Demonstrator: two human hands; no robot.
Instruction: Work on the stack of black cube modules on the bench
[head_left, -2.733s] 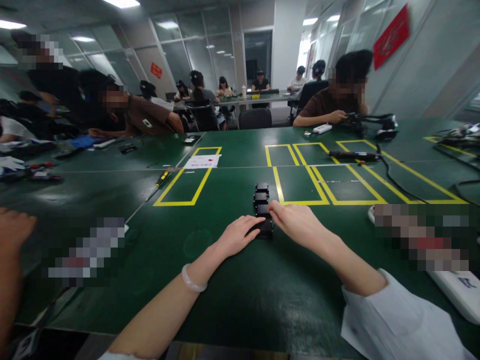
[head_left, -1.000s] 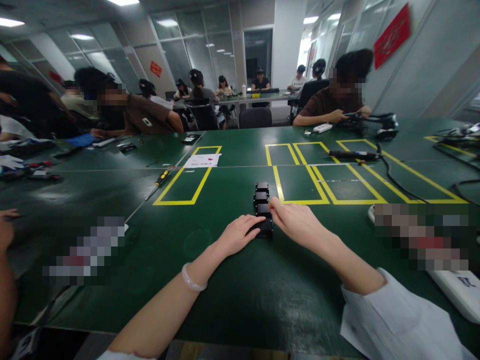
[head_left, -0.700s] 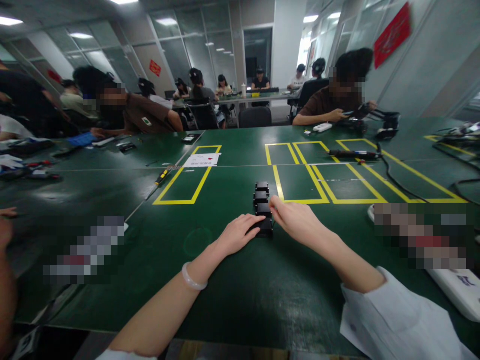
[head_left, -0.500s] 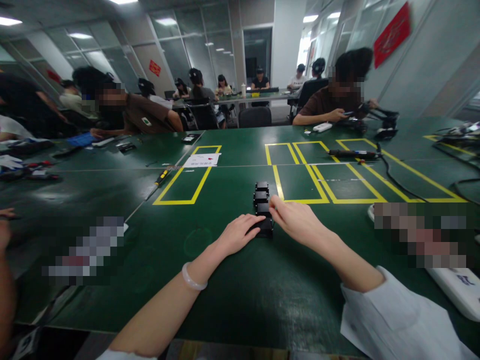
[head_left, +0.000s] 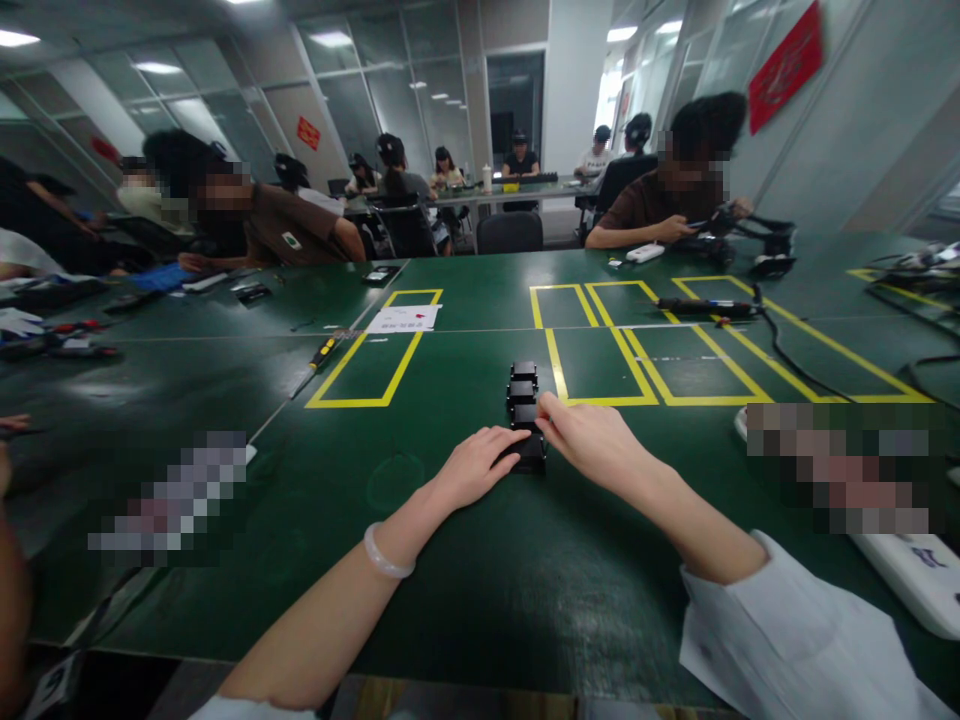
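Observation:
Several small black box-shaped parts stand in a row leading away from me on the green table (head_left: 465, 580). My left hand (head_left: 480, 465), with a pale bracelet on its wrist, is closed on the nearest black part (head_left: 533, 456), its fingertips at the left side and top. My right hand (head_left: 585, 432) is bent in a pinch at the right edge of the row, by the nearest two parts. What its fingertips hold, if anything, is hidden. Farther along the row, another black part (head_left: 521, 392) and the farthest black part (head_left: 524, 370) are untouched.
Yellow tape outlines (head_left: 611, 403) mark the table beyond my hands. A yellow-black screwdriver (head_left: 322, 352) and a white paper sheet (head_left: 405, 318) lie to the left. A corded black tool (head_left: 709, 308) lies far right, beyond a white power strip (head_left: 911, 580). Several people sit across the table.
Both hands stay almost in place at the row of black parts. At the far left, a person in dark clothing has shifted.

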